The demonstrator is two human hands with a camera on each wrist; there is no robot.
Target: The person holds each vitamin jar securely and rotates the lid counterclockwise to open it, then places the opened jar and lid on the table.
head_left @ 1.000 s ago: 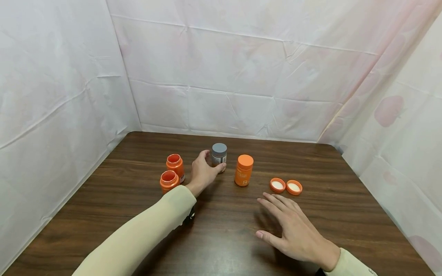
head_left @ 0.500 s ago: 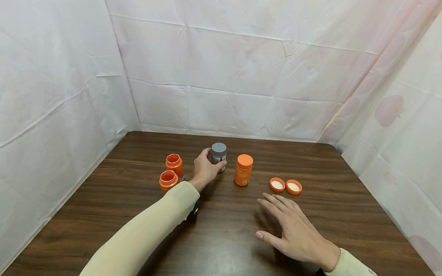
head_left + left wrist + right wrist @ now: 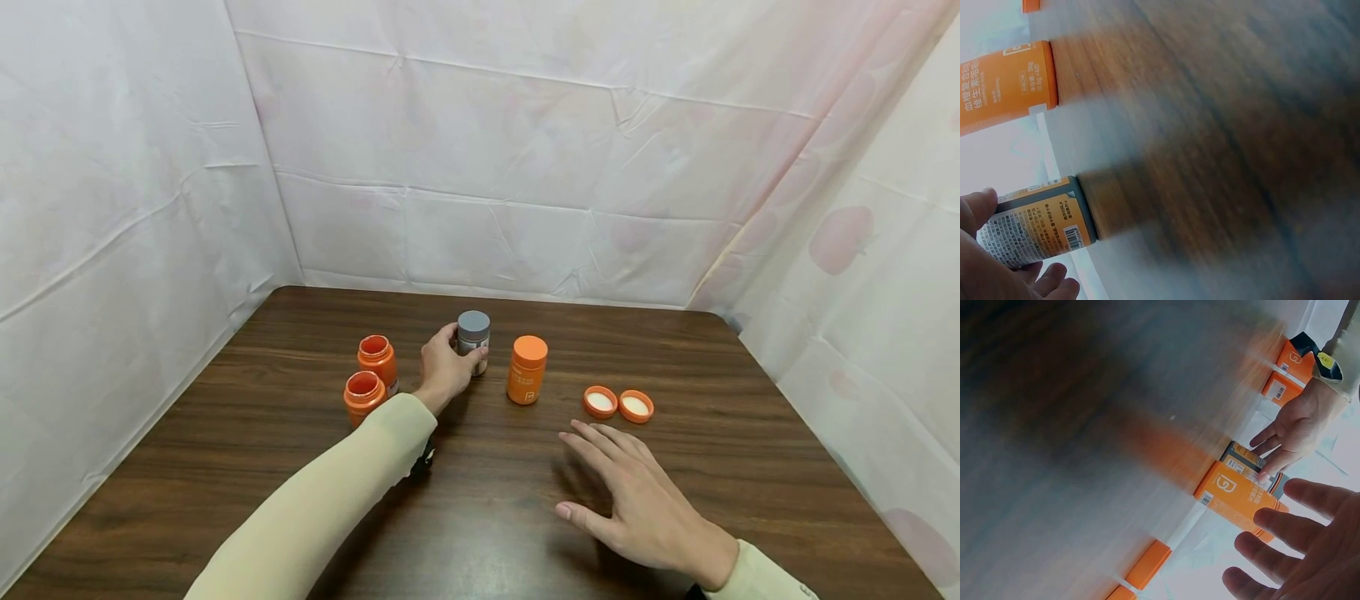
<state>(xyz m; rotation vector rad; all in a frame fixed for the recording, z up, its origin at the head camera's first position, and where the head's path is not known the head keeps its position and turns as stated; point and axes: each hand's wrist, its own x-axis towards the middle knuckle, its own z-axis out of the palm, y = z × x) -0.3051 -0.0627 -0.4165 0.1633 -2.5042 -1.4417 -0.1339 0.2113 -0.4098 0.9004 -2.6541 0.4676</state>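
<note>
A grey-capped supplement bottle (image 3: 473, 327) with an orange and white label stands upright near the middle of the table. My left hand (image 3: 446, 364) holds it from the left, thumb on the near side and fingers round the far side; the left wrist view also shows this grip on the labelled bottle (image 3: 1041, 222). Just right of it stands an orange bottle (image 3: 527, 372) with its orange cap on. My right hand (image 3: 648, 500) hovers low at the right, fingers straight and spread, holding nothing. Two orange caps (image 3: 600, 402) lie inside up beyond its fingertips.
Two uncapped orange bottles (image 3: 377, 360) stand upright at the left, partly behind the left sleeve (image 3: 330, 500). The brown wooden table (image 3: 480, 517) is bordered at the back and sides by pale hanging sheets (image 3: 450, 150).
My left hand has moved slightly further round the grey-capped bottle, its forearm shifting right. The bottles and caps stay in place, and my right hand has not moved.
</note>
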